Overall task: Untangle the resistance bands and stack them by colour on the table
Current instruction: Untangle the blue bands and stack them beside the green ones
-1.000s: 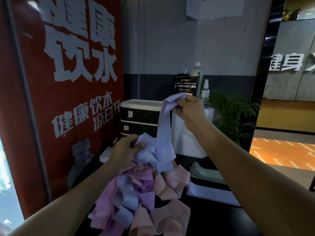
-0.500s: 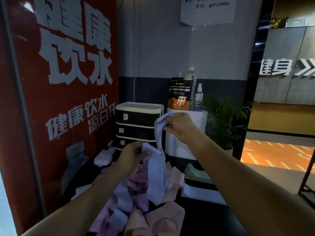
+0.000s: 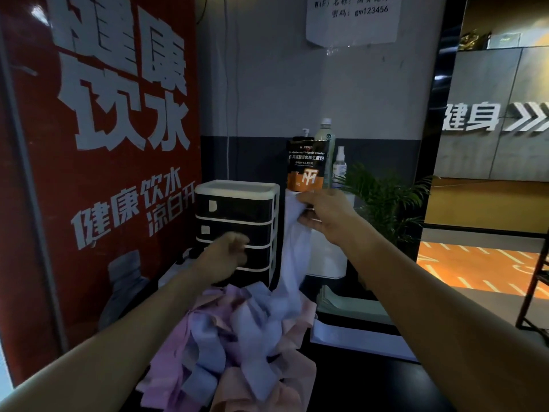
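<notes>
Right hand lifts one blue band clear of the pile.

The right hand [image 3: 322, 217] is raised with its fingers pinched tight on the top end of a pale blue band [image 3: 294, 257], which hangs straight down from the grip until its lower end meets the pile [image 3: 237, 346] on the dark table [image 3: 371, 382]. The left hand [image 3: 224, 258] is above the pile with its fingers curled loosely inward; it is blurred, and I cannot tell whether it grips anything. The pile is a tangle of blue, purple and pink bands lying between the two forearms. Behind the hands stands a black drawer unit [image 3: 236, 221] with white edges, and to its right a dark pouch [image 3: 306, 165], bottles and a plant [image 3: 383, 200]. A red poster [image 3: 98, 144] covers the left wall.
</notes>
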